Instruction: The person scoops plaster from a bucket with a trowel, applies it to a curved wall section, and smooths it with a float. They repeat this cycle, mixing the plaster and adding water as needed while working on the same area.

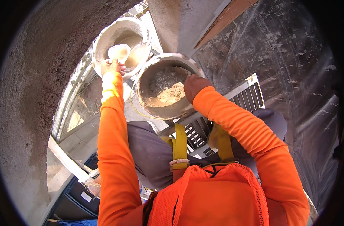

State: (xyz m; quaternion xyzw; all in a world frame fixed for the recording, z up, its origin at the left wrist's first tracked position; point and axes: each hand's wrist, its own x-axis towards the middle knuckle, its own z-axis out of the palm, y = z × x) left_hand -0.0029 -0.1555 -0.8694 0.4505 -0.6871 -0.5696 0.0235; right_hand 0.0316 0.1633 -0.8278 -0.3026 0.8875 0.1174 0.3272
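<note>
My left hand (112, 67) is closed on a pale, rounded cup (119, 52), washed out by bright light. It is over a light-coloured bucket (100, 40) with murky, tan liquid (138, 56) inside. Closer to me stands a second bucket (143, 98), crusted with mortar along its wall. Wet grey mortar and a lighter brown heap of mortar mix (171, 94) lie in it. At that bucket's right rim is my right hand (196, 87), its fingers curled closed. Whatever it grips is hidden.
A rough plastered wall (28, 94) curves along the left. Slatted metal grating (249, 92) lies beneath and right of the nearer bucket. Dark, stained sheeting (292, 86) covers the right side. Yellow harness straps (181, 141) hang by my bent knees. A thin yellowish cord (136, 109) curves beside the nearer bucket.
</note>
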